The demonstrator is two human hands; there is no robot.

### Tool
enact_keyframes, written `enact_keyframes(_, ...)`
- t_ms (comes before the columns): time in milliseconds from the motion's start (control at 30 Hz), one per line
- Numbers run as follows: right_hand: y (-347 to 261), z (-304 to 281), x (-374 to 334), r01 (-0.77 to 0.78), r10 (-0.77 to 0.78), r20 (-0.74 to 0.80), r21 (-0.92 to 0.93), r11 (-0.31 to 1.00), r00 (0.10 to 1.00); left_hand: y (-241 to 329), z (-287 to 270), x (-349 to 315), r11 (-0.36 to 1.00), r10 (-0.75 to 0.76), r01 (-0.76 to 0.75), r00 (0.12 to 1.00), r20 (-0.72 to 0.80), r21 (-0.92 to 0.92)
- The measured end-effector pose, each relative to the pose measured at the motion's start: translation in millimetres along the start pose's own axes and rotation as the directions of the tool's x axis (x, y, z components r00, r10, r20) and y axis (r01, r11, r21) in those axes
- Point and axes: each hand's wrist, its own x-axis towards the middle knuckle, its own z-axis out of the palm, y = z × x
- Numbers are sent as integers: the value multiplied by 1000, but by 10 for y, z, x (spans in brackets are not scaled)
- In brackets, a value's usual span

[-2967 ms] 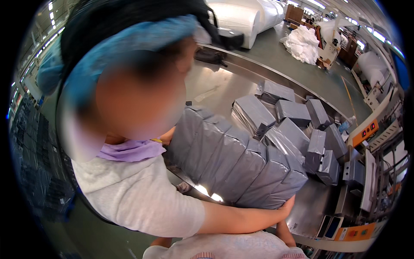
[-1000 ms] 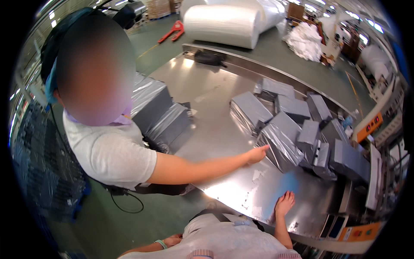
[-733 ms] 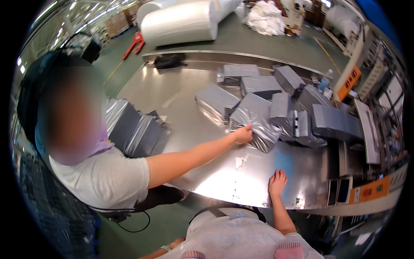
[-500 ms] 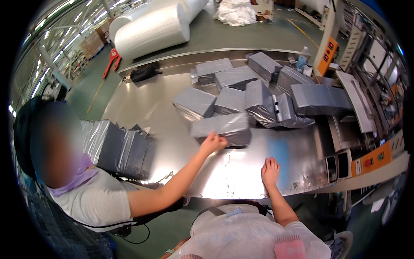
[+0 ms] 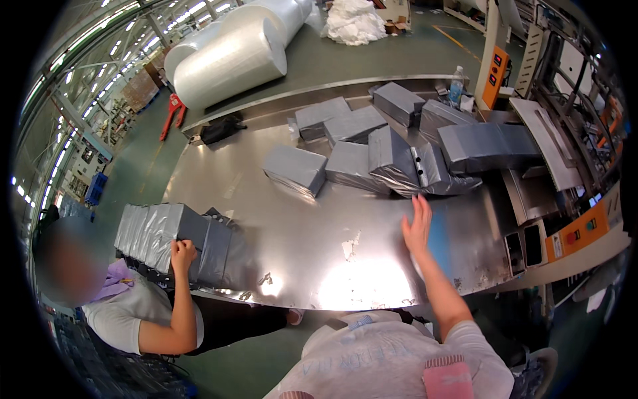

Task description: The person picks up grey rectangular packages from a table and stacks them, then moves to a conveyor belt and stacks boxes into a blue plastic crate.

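Note:
My right hand [image 5: 418, 226] hangs over the metal table [image 5: 292, 246] with its fingers stretched out, and nothing shows in it. Just beyond my fingertips lies a grey plastic-wrapped package [image 5: 438, 169] with a dark-dotted strip along it. Beside that one, a taller grey package [image 5: 392, 159] leans in the group, and another grey block [image 5: 349, 163] lies to its left. A separate grey package [image 5: 296, 167] rests farther left. My left hand is out of view.
A co-worker's hand [image 5: 182, 255] touches grey packages [image 5: 149, 226] stacked at the table's left end. Phones [image 5: 533, 244] lie by an orange button panel [image 5: 578, 233] on the right. A bottle [image 5: 456, 86] and a black bag [image 5: 221, 130] stand at the far edge.
My right hand has lifted and reached forward toward the packages. The co-worker's hand has gone left, and the grey package it held is gone from the table's middle.

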Motion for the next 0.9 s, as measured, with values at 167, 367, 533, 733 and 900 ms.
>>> enact_keyframes(167,-106,252,1330,224,-189,190,-185,957,963,68,-105,84,988,98,-90,993,-61,123)
enact_keyframes(367,21,916,1424,571,-565,193,30,820,802,319,-304,491,914,396,-348,874,-281,209)
enact_keyframes(533,-495,954,1163,602,-619,96,159,783,780,402,-262,915,796,594,-529,777,-209,295)
enact_keyframes(733,-1717,246,1065,318,-370,16,479,818,929,1380,150,369,582,767,-586,627,-139,564)
enact_keyframes(900,-1775,1191,239,-172,-58,513,389,905,857,2562,363,483,577,813,-810,558,-163,103)
